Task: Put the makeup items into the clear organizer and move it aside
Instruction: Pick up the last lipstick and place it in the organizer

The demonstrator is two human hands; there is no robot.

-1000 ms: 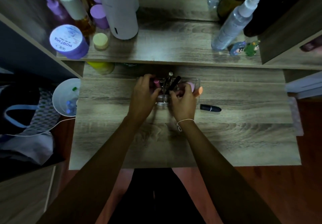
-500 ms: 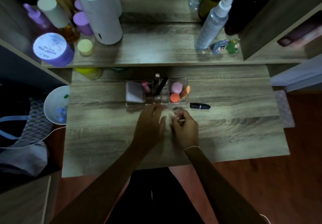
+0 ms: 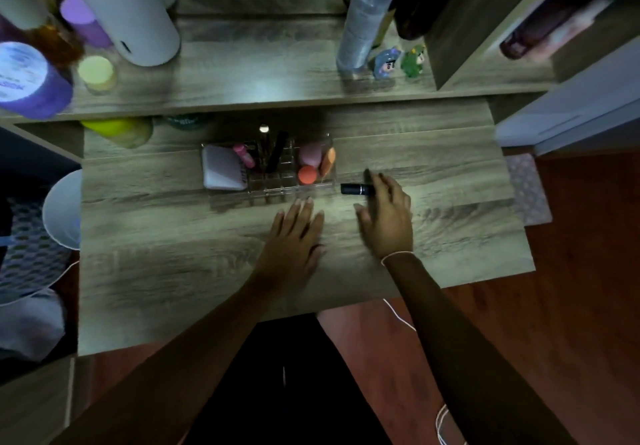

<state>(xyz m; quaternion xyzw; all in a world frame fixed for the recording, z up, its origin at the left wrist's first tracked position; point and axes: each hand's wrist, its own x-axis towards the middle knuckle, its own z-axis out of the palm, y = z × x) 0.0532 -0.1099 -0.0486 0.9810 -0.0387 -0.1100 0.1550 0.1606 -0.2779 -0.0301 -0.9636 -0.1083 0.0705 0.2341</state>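
Note:
The clear organizer (image 3: pixel 273 191) stands at the back middle of the wooden desk. It holds a white compact (image 3: pixel 223 171), a pink tube (image 3: pixel 244 155), dark pencils (image 3: pixel 275 155), and pink and orange sponges (image 3: pixel 307 174). A black lipstick (image 3: pixel 355 189) lies on the desk just right of the organizer. My right hand (image 3: pixel 386 217) is over the lipstick's right end with fingers spread, touching or almost touching it. My left hand (image 3: pixel 298 233) rests flat on the desk in front of the organizer, holding nothing.
A shelf (image 3: pixel 256 87) above the desk carries a white cylinder (image 3: pixel 131 14), purple jars (image 3: pixel 27 80), a spray bottle (image 3: pixel 363 18) and two small figurines (image 3: pixel 400 61). A white bowl (image 3: pixel 64 209) sits off the desk's left edge. A cubby (image 3: pixel 485 28) stands at the right.
Both hands left the organizer and pulled back toward me. The right hand then went right to the black lipstick; the left settled flat on the desk.

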